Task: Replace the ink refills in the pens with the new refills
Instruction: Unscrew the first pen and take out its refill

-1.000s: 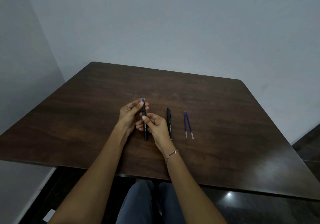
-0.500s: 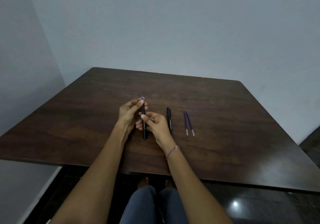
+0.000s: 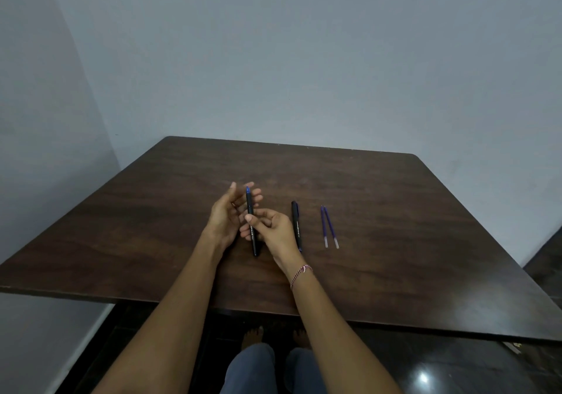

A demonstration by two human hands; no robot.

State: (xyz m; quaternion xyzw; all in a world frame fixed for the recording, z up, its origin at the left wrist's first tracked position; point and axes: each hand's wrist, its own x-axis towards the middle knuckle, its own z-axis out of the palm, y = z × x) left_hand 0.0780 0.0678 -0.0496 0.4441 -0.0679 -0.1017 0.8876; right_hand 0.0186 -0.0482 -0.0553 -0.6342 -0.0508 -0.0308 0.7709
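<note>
My right hand (image 3: 273, 229) grips a black pen (image 3: 251, 226) by its middle, holding it nearly upright over the table with its blue end up. My left hand (image 3: 228, 214) is just left of the pen, fingers spread and relaxed behind the pen's upper part, not gripping it. A second black pen (image 3: 296, 225) lies on the table right of my right hand. Two thin blue refills (image 3: 328, 226) lie side by side further right.
The dark wooden table (image 3: 395, 241) stands against a grey wall, with another wall close on the left. Its front edge runs across below my forearms. My knees and bare feet show beneath it on a dark shiny floor.
My left hand has let go of the pen's blue end and opened its fingers. My right hand keeps its grip on the pen. The view has tilted slightly.
</note>
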